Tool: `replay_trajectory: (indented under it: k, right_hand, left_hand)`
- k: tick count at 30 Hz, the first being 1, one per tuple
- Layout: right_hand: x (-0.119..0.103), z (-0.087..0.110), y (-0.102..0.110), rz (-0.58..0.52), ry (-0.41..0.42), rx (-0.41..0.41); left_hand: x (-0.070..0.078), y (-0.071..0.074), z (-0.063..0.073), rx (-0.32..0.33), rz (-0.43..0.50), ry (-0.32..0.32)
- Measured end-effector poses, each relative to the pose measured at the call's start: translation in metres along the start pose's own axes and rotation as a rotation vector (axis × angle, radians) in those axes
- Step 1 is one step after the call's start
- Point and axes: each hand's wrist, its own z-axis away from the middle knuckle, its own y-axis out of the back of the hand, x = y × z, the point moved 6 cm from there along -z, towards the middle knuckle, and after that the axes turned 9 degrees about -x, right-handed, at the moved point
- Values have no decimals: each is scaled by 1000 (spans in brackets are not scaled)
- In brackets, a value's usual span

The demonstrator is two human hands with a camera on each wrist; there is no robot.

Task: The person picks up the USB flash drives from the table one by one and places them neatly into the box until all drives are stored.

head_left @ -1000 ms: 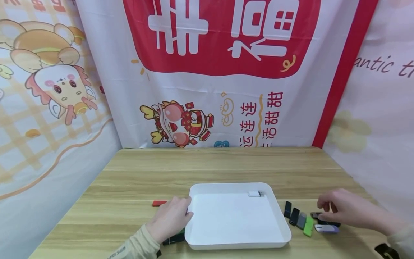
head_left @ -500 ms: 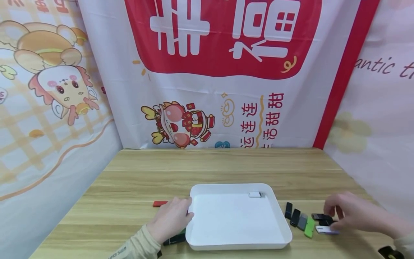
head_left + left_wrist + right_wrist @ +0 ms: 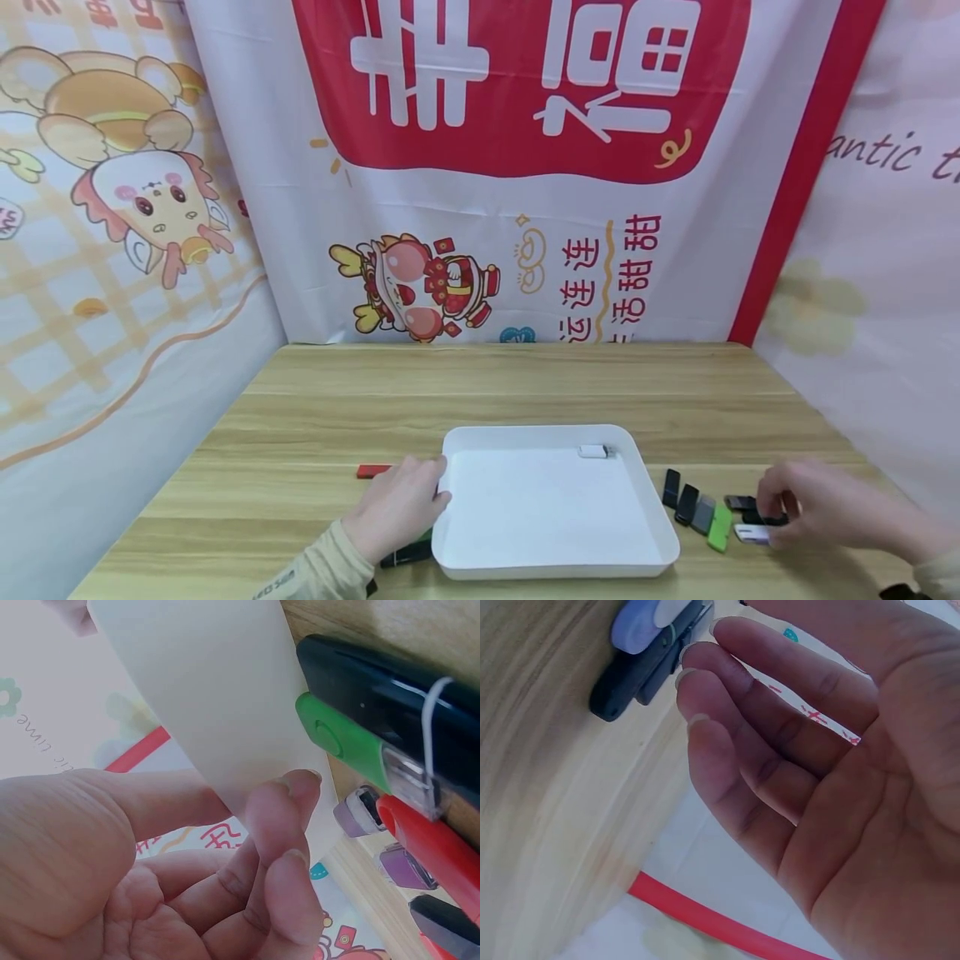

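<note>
My left hand pinches the left wall of a white tray between thumb and fingers. One white USB flash drive lies inside, near the tray's far right corner. My right hand hovers right at a white-and-purple flash drive, its thumb partly covering it. In the right wrist view the fingers are loosely bent, with nothing seen between them. Beside that drive lie a black flash drive and a dark one, both partly hidden in the head view.
Right of the tray, a green drive, a grey one and two black ones lie in a row. Left of it are red, green and black drives, among several. Printed cloths hang around the wooden table.
My right hand has moved a little rightward and toward me, from the dark drives to the white-and-purple one. The left hand keeps its hold on the tray.
</note>
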Motion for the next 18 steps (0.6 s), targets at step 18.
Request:
replay_trajectory:
  k: [18]
  right_hand:
    - [6, 1, -11, -74, 24, -26]
  left_hand:
    - [1, -1, 1, 7, 12, -4]
